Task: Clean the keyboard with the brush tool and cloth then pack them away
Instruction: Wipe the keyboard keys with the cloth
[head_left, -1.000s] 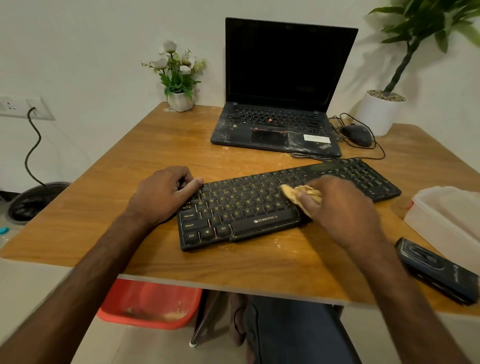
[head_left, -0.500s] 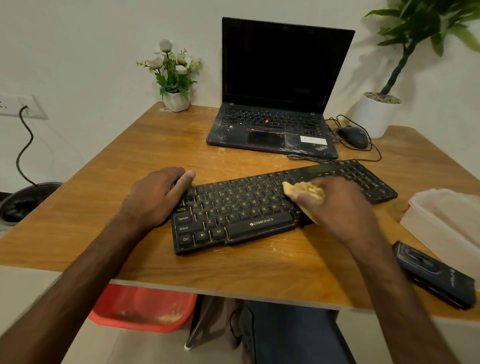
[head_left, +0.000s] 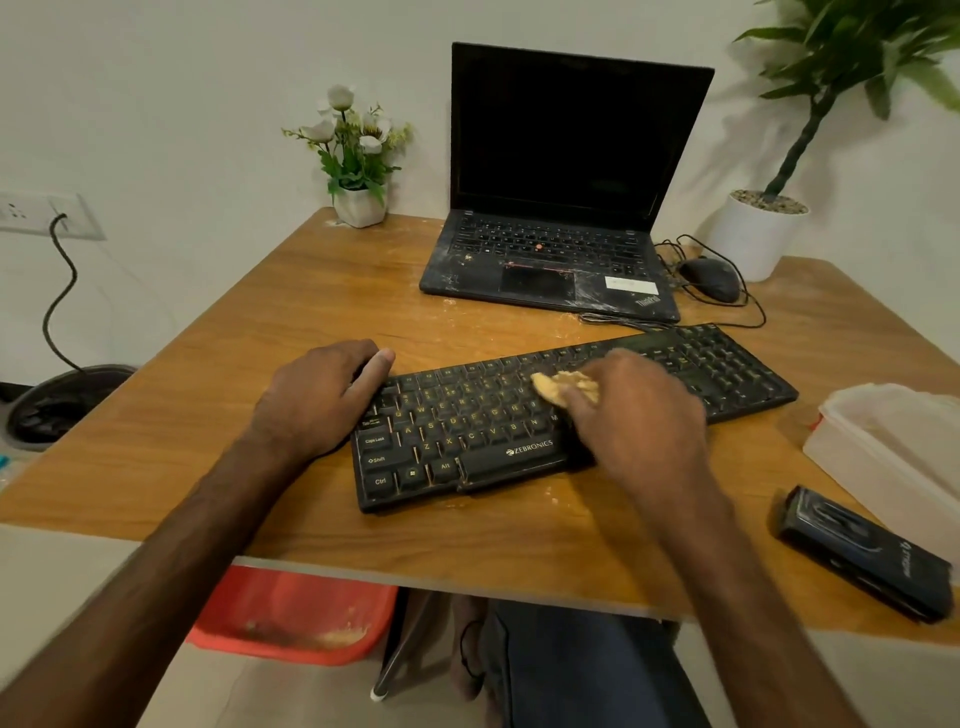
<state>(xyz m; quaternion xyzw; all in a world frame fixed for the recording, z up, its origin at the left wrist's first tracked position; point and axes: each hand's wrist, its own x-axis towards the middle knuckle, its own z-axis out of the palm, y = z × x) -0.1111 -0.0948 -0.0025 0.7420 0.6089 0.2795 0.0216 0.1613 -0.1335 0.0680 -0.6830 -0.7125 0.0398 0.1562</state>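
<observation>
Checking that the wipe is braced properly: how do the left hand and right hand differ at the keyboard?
The left hand holds the left end of the keyboard, thumb laid on its corner; the right hand is over the middle keys. The left hand has no cleaning item; the right hand grips the yellowish cloth. The left hand looks sharp, the right hand slightly blurred. Both are at the same keyboard.
</observation>
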